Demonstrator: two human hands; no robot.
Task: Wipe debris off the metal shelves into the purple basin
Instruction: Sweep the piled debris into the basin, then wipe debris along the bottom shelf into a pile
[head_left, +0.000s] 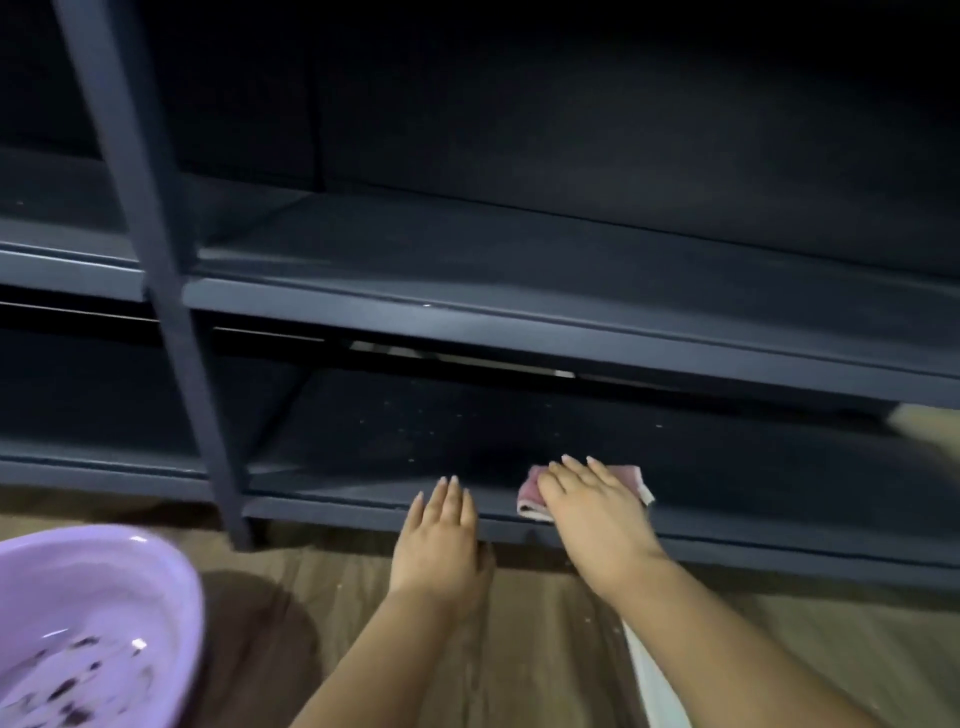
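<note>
My right hand (592, 512) lies flat, fingers straight, pressing a folded pink cloth (631, 478) onto the front of the lowest dark metal shelf (395, 441). My left hand (441, 540) is open with fingers together, held at the shelf's front edge just left of the cloth. Pale specks of debris (415, 431) are scattered on the shelf behind the hands. The purple basin (130, 587) stands on the floor at the lower left, with dark bits and water inside.
A dark upright post (156, 249) of the shelving rises left of the hands. A higher shelf (519, 270) overhangs the lowest one. The floor (519, 649) is wood-patterned, with a dark patch beside the basin.
</note>
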